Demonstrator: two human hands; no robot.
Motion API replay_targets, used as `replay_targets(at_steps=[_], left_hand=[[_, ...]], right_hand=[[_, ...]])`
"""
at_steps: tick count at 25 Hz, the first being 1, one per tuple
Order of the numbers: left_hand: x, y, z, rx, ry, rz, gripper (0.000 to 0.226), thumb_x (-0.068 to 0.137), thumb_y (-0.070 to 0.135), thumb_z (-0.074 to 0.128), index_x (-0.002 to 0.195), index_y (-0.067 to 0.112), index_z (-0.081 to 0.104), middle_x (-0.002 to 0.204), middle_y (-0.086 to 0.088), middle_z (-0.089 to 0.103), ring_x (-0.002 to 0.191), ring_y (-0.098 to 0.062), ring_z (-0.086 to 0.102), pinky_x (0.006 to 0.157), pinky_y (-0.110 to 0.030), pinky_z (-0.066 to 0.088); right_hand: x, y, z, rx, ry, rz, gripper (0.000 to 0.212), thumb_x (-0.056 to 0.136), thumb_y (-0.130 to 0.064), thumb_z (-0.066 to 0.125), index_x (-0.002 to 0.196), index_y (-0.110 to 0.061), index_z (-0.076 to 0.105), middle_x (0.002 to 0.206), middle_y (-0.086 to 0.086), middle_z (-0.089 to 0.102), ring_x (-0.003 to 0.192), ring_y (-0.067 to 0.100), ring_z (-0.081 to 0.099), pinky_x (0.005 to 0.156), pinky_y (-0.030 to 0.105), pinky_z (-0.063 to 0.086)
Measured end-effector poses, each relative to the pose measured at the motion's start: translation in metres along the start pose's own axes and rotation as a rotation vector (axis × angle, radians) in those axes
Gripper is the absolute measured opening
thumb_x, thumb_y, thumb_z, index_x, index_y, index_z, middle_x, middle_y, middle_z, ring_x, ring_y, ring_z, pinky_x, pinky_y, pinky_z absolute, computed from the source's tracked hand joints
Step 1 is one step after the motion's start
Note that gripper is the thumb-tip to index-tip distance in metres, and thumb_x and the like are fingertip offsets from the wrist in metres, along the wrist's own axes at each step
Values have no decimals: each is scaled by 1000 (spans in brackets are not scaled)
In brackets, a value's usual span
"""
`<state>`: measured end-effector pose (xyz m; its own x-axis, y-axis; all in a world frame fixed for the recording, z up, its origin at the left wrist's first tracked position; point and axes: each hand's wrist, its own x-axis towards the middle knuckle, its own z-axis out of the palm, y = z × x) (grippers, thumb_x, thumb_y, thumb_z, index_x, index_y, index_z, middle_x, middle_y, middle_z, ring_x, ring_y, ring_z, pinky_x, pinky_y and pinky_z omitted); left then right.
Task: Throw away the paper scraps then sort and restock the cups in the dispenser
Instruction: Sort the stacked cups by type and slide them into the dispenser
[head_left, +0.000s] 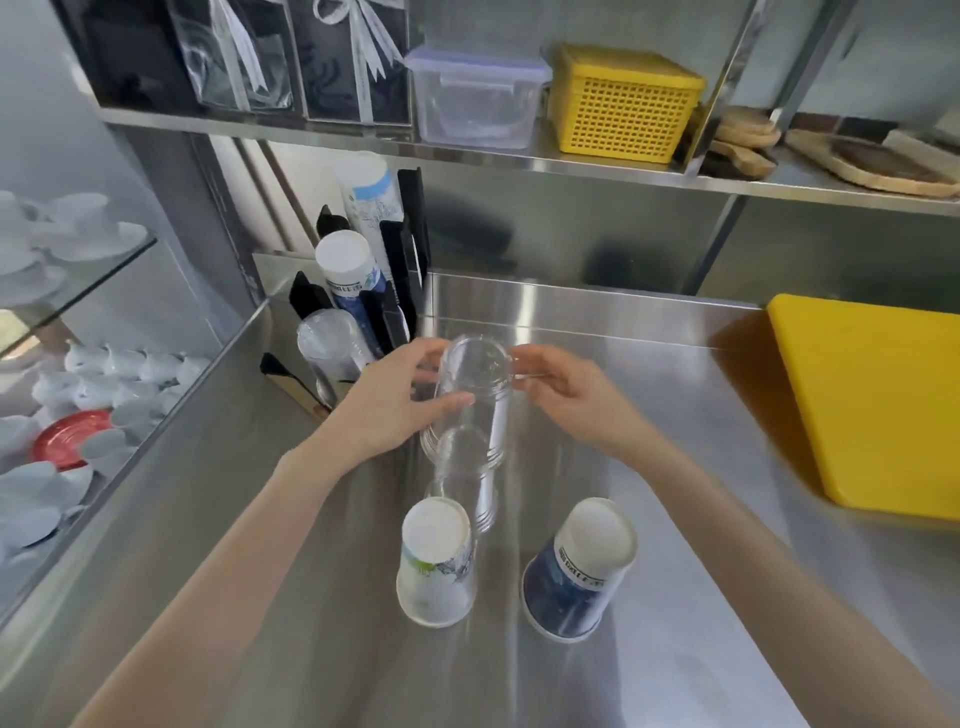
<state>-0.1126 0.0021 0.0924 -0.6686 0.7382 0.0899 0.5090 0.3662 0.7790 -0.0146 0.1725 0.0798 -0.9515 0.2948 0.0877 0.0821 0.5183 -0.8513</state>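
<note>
While our left hand (387, 402) wraps the inverted clear plastic cup (472, 395) and our right hand's (569, 400) fingertips pinch its base, we seat it over another, likely bundling clear ones for the black slotted dispenser (395, 270) at the steel counter's (649, 395) back-left corner

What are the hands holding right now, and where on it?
The left hand grips the clear plastic cup, upside down, by its side wall; the right hand touches its upper edge with its fingers.
</note>
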Motion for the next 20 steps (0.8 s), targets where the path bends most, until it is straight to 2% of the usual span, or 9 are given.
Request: replay_targets(at_steps=[6,8,11,14,17,20], left_hand=[[1,-60,33,-107,-126,-162,58,76,25,68,127,18,42,119,3,53,105,-10,52,90,-23,39],[2,-73,45,-116,-147,-180,55,77,22,69,126,19,44,115,4,55,105,-11,54,88,-22,38],[5,-89,60,-96,-127,-192,55,76,24,70,125,20,46,112,6,55,107,-13,55,95,-29,43],[10,-96,65,-111,-102,-202,55,75,26,70,124,22,46,114,5,56,106,-13,54,98,-32,43],[18,-102,66,-88,-159,-197,65,75,25,70,131,20,37,131,-1,52,117,-16,51,101,-31,39],[22,-112,71,-81,-247,-222,87,73,25,72,141,19,18,145,-5,36,130,-19,41,108,-30,31]], right_hand=[[11,35,26,-83,-230,191,36,88,0,46,123,-5,48,124,17,58,117,26,55,106,37,40],[14,43,31,-48,-318,253,38,88,1,46,126,-2,45,128,17,54,120,25,51,105,31,38],[18,54,35,-68,-415,293,44,87,4,45,130,-2,38,134,17,48,124,25,47,99,24,36],[22,60,34,-22,-415,326,46,88,1,48,132,-3,36,137,15,45,127,24,45,100,25,36],[25,66,30,21,-379,373,51,86,-2,54,133,-5,34,132,12,46,123,22,47,98,23,38],[27,74,29,1,-395,419,75,80,-11,66,140,-13,20,141,13,37,125,21,43,101,25,35]])
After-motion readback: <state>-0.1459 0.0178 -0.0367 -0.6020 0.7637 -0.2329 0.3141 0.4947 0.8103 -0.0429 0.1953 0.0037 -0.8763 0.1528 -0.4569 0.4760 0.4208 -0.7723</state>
